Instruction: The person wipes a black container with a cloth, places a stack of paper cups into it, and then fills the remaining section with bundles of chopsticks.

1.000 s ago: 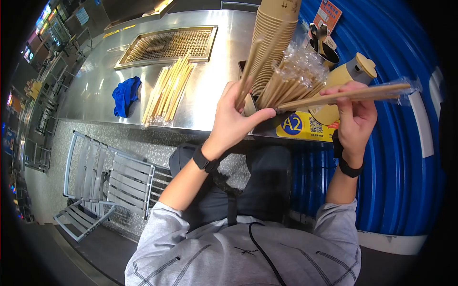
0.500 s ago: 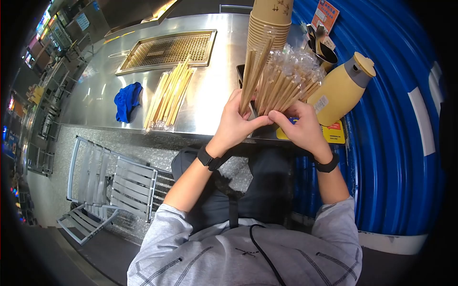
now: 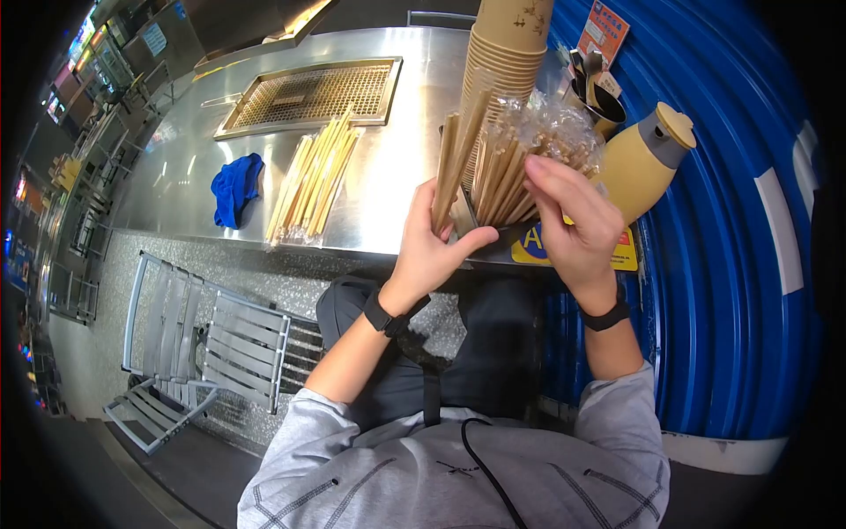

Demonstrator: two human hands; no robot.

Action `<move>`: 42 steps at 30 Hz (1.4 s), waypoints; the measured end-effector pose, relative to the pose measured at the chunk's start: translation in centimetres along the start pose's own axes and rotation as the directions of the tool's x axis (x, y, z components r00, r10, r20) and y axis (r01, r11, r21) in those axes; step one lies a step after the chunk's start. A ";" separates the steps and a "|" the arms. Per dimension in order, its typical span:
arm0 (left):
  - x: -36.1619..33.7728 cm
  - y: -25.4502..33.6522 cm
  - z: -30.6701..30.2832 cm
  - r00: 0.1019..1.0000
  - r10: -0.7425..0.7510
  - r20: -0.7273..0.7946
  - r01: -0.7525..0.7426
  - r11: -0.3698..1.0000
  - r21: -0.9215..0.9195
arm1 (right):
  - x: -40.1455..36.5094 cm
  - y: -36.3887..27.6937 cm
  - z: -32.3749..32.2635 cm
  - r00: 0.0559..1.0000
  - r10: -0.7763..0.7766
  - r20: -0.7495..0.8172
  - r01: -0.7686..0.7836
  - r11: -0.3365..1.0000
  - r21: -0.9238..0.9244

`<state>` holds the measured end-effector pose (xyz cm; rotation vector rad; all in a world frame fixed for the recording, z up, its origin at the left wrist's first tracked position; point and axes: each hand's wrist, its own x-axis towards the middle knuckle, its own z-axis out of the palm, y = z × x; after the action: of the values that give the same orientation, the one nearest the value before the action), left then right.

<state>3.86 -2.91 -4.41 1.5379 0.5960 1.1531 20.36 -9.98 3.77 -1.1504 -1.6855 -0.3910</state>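
My left hand point(image 3: 434, 247) is closed around a few wrapped wooden chopsticks point(image 3: 455, 159) that stand upright at the near edge of the steel counter point(image 3: 388, 167). My right hand point(image 3: 573, 220) has its fingers spread and pressed against a bundle of plastic-wrapped chopsticks point(image 3: 529, 150) standing in a dark holder; it grips nothing. A second pile of wrapped chopsticks point(image 3: 313, 176) lies flat on the counter to the left.
A tall stack of paper cups point(image 3: 502, 44) rises behind the bundle. A yellow thermos jug point(image 3: 648, 159) stands to the right by a blue corrugated wall point(image 3: 740, 220). A blue cloth point(image 3: 233, 187) and a mesh grill point(image 3: 308, 84) sit further left. Folding chairs point(image 3: 203, 335) stand below.
One second ago my right hand held a wrapped pair out to the right. It then came back to the bundle, and now rests open-fingered against the bundle, holding nothing.
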 end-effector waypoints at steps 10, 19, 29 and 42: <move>-5.4 1.4 -0.2 0.942 0.098 0.320 -0.106 0.994 0.006 | -3.5 -2.4 -3.1 0.981 0.185 0.055 -0.192 0.909 0.371; -4.6 -0.6 2.5 0.924 0.278 0.263 -0.326 0.933 0.156 | -5.0 -2.9 -5.9 0.791 0.485 0.373 -0.607 0.696 0.383; -3.8 -1.2 0.2 0.981 0.191 -0.023 -0.181 0.958 0.222 | -1.7 4.3 -8.3 0.739 0.657 0.152 -0.674 0.722 0.158; -3.8 -1.7 -3.9 0.983 0.106 -0.148 -0.064 0.963 0.262 | -4.7 7.9 -6.9 0.647 0.737 0.195 -0.763 0.621 0.179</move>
<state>-0.85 -3.79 -7.54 1.7125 0.8209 1.3150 30.90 -13.31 0.69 -1.5794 -1.1270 0.4186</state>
